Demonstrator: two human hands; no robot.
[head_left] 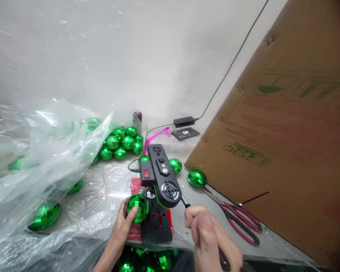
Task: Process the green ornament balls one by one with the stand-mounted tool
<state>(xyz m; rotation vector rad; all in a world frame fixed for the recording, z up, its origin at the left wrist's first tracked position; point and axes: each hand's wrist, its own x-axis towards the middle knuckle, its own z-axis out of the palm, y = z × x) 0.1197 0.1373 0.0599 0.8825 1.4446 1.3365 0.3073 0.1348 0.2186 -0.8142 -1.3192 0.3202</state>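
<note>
My left hand (124, 223) holds a shiny green mirrored ball (138, 209), its thumb across the front of it. The ball is just left of a black device (164, 175) with round vents and a red switch, raised on a black slotted base plate (156, 227). My right hand (208, 234) is wrapped round a dark-handled tool (187, 204); its metal shaft points up-left to the device's lower end, and the tip is hidden there. More green balls (147, 260) lie below, at the bottom edge.
Clear plastic sheeting (45, 151) covers the left, with several green balls (120, 141) behind it. Red-handled scissors (240, 221) and a green ball (197, 178) lie beside a large cardboard box (286, 132). A power adapter (184, 121) and black card (185, 133) are near the wall.
</note>
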